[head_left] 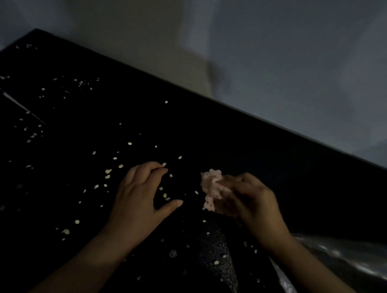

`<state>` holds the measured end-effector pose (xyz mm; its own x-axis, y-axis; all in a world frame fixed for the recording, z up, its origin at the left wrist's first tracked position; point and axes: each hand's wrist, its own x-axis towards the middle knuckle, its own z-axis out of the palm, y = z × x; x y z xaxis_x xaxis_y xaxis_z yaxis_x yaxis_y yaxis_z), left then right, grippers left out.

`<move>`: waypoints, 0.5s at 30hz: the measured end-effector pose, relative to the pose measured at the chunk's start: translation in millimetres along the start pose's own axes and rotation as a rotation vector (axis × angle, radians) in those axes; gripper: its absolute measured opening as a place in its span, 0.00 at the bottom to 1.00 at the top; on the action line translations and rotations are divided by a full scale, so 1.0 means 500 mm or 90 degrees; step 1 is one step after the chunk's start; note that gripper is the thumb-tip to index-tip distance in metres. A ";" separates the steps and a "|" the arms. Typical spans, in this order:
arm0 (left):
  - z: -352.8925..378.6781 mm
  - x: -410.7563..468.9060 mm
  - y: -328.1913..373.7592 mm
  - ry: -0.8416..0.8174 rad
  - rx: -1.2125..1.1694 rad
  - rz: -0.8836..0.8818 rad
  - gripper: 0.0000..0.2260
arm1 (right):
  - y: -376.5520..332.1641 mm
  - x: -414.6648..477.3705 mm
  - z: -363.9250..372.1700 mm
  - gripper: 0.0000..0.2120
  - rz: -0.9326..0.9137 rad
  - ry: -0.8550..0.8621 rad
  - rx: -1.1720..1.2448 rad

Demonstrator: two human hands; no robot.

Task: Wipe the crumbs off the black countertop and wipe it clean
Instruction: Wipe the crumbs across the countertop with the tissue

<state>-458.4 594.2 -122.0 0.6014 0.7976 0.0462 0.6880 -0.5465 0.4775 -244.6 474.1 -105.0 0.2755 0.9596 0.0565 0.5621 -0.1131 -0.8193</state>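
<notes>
The black countertop runs diagonally across the dim view. Pale crumbs lie scattered over its left and middle parts. My left hand rests on the counter among the crumbs, fingers arched and thumb spread out to the right, holding nothing. My right hand grips a crumpled pink cloth just above the surface, a short way right of the left thumb. A few crumbs lie between the two hands.
A grey wall rises behind the counter's far edge. A shiny metal sink rim shows at the lower right, beside my right forearm. A thin pale seam crosses the counter at the far left.
</notes>
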 end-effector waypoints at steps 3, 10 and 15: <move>0.001 -0.001 0.002 0.006 0.004 0.003 0.34 | 0.007 0.027 -0.056 0.11 0.025 0.172 -0.035; -0.003 -0.002 0.012 0.005 -0.004 -0.015 0.37 | 0.123 0.127 -0.142 0.08 0.080 0.229 -0.213; -0.003 -0.003 0.015 0.003 -0.001 -0.023 0.38 | 0.116 0.016 -0.081 0.12 0.018 0.145 -0.209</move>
<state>-454.9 589.2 -117.3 0.5739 0.8183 0.0323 0.7088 -0.5161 0.4810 -178.2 464.7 -128.8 0.4400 0.8773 0.1919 0.7605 -0.2504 -0.5991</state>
